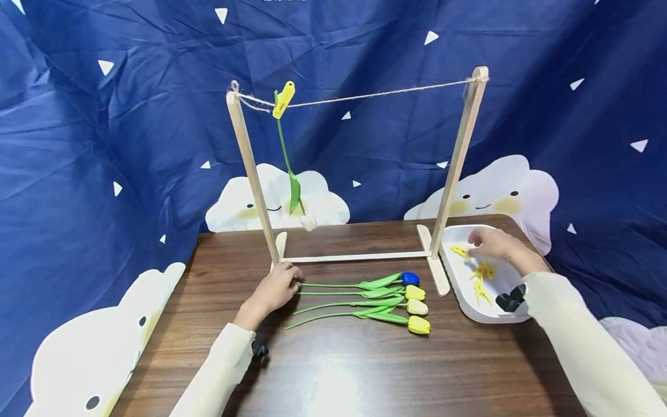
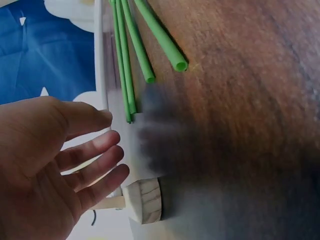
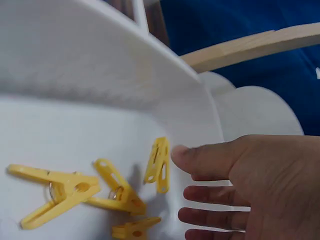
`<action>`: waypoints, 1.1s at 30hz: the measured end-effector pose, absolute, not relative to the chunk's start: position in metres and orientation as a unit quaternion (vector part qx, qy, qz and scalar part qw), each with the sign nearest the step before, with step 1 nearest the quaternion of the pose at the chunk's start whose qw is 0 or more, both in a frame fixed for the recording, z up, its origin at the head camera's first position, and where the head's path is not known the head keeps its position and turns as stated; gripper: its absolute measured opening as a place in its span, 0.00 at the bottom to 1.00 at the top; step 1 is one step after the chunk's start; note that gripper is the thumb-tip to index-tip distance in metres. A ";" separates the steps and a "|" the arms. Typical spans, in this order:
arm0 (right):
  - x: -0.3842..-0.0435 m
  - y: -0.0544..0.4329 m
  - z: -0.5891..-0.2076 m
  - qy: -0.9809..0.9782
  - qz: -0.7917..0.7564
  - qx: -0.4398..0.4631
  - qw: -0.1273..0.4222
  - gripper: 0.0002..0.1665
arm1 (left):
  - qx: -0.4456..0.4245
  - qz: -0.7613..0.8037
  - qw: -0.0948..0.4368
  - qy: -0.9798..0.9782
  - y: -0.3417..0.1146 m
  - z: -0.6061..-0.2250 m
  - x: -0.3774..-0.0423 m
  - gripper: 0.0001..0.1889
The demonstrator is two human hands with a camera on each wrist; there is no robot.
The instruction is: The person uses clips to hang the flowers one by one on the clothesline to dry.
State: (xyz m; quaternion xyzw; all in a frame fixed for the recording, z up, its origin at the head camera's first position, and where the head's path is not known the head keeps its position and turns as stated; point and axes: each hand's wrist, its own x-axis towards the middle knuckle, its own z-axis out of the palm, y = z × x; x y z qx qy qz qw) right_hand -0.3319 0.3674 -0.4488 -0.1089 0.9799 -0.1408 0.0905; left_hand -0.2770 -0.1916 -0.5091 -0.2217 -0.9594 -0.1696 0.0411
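My left hand (image 1: 276, 286) is above the table by the stem ends of several artificial tulips (image 1: 372, 293), its fingers loosely bent. The left wrist view shows nothing between thumb and fingers, close to the green stems (image 2: 125, 65). The tulips lie side by side, with one blue head (image 1: 410, 278), yellow heads and a white one pointing right. My right hand (image 1: 495, 246) reaches into a white tray (image 1: 471, 313) with fingers extended. Its thumb is near a yellow clothespin (image 3: 158, 165); whether they touch I cannot tell. Several more yellow clothespins (image 3: 60, 192) lie beside it.
A wooden frame (image 1: 455, 168) stands behind the tulips with a string (image 1: 380, 94) across its top. Near the string's left end, a yellow clothespin (image 1: 283, 99) holds a white tulip (image 1: 308, 222) head down. A dark blue cloth (image 1: 365, 46) hangs behind the table (image 1: 234, 243).
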 end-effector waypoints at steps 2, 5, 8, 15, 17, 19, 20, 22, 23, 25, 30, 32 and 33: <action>-0.333 0.369 -0.452 0.977 -0.144 -0.123 0.099 0.28 | -0.220 -0.165 0.038 -0.961 -0.190 -0.511 -0.278 0.06; -0.334 0.372 -0.457 0.972 -0.149 -0.143 0.112 0.29 | -0.214 -0.151 0.032 -0.964 -0.189 -0.514 -0.279 0.06; -0.335 0.373 -0.463 0.968 -0.156 -0.149 0.128 0.29 | -0.212 -0.136 0.034 -0.967 -0.188 -0.518 -0.279 0.06; -0.333 0.370 -0.469 0.970 -0.138 -0.157 0.125 0.21 | -0.224 -0.124 0.065 -0.965 -0.184 -0.518 -0.278 0.05; -0.332 0.368 -0.469 0.972 -0.126 -0.149 0.133 0.18 | -0.228 -0.123 0.072 -0.963 -0.184 -0.517 -0.279 0.07; -0.332 0.366 -0.471 0.972 -0.123 -0.137 0.143 0.15 | -0.231 -0.120 0.077 -0.963 -0.184 -0.517 -0.279 0.08; -0.332 0.366 -0.472 0.973 -0.122 -0.132 0.145 0.15 | -0.232 -0.119 0.077 -0.962 -0.184 -0.518 -0.279 0.08; -0.331 0.365 -0.472 0.974 -0.123 -0.121 0.148 0.17 | -0.232 -0.115 0.079 -0.963 -0.184 -0.518 -0.279 0.08; -0.331 0.364 -0.472 0.974 -0.125 -0.112 0.151 0.19 | -0.231 -0.114 0.079 -0.963 -0.184 -0.518 -0.279 0.07; -0.331 0.362 -0.472 0.975 -0.128 -0.098 0.155 0.21 | -0.229 -0.107 0.083 -0.964 -0.184 -0.520 -0.279 0.07; -0.334 0.359 -0.475 0.980 -0.112 -0.066 0.151 0.24 | -0.231 -0.103 0.083 -0.964 -0.185 -0.517 -0.279 0.06; -0.335 0.358 -0.476 0.983 -0.102 -0.060 0.142 0.23 | -0.230 -0.114 0.075 -0.964 -0.186 -0.514 -0.278 0.06; -0.335 0.357 -0.477 0.984 -0.099 -0.060 0.136 0.22 | -0.230 -0.122 0.073 -0.963 -0.186 -0.512 -0.278 0.06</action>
